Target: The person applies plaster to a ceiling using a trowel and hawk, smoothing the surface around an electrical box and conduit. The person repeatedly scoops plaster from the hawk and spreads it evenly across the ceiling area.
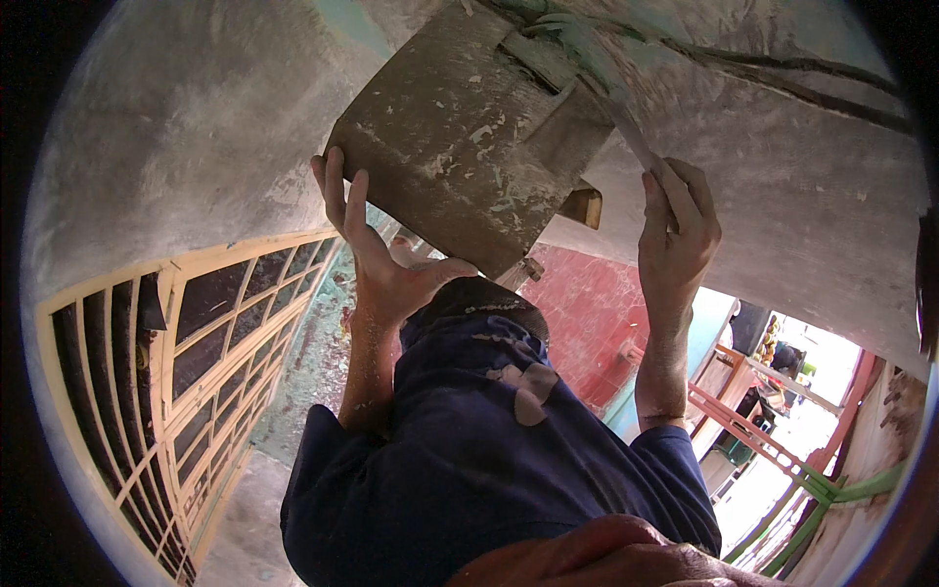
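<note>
A brown, plaster-smeared board [440,137] is raised in front of me against the grey wall. My left hand [377,259] grips its near left edge, fingers spread along the corner and thumb beneath. In my right hand [677,225] is a long thin flat strip [631,132], pinched near its lower end. Its upper end reaches towards the board's far right side; whether it touches there I cannot tell. A small wooden block [582,207] sticks out below the board's right edge.
Dark cables [782,67] run along the grey surface at the upper right. On the left stands a cream metal grille [220,328]. A red panel [587,303] shows below the board. At the lower right, pink and green rails [753,440] border a bright opening.
</note>
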Demonstrator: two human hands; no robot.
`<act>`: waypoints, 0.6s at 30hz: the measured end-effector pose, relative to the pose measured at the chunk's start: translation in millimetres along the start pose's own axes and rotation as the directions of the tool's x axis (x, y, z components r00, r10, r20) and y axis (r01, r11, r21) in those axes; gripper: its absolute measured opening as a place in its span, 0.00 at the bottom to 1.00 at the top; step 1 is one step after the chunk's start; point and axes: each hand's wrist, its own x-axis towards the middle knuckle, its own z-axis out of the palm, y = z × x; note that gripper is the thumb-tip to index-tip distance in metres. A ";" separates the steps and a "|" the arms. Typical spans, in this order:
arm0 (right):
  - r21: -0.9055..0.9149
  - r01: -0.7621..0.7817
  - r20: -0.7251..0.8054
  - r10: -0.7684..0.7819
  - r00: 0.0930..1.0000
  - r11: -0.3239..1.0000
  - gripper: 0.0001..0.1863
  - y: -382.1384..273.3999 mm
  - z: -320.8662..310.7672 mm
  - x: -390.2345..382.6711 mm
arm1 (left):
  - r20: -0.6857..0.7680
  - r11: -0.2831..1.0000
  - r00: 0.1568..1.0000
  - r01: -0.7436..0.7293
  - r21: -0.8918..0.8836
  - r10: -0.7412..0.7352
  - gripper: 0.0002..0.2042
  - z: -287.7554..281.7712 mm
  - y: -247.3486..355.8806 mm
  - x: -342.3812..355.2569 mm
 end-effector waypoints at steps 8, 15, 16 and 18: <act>-0.091 0.029 0.005 -0.028 1.000 0.995 0.11 -12.3 5.9 7.5 | 0.002 0.999 0.999 0.044 -0.021 -0.044 0.67 1.8 0.5 -4.0; -0.006 0.006 0.110 -0.005 0.994 1.000 0.10 -27.6 7.5 11.8 | -0.036 0.999 0.999 0.013 -0.048 -0.015 0.68 4.9 -4.0 -5.8; 0.004 -0.024 0.125 0.023 0.992 1.000 0.11 -32.9 3.1 8.9 | -0.020 0.998 1.000 0.004 -0.057 -0.005 0.68 5.8 -3.9 -0.6; 0.027 -0.014 0.162 0.010 0.987 1.000 0.13 -45.7 2.0 -3.8 | -0.026 0.998 1.000 -0.010 -0.068 0.008 0.68 7.4 -6.3 -0.9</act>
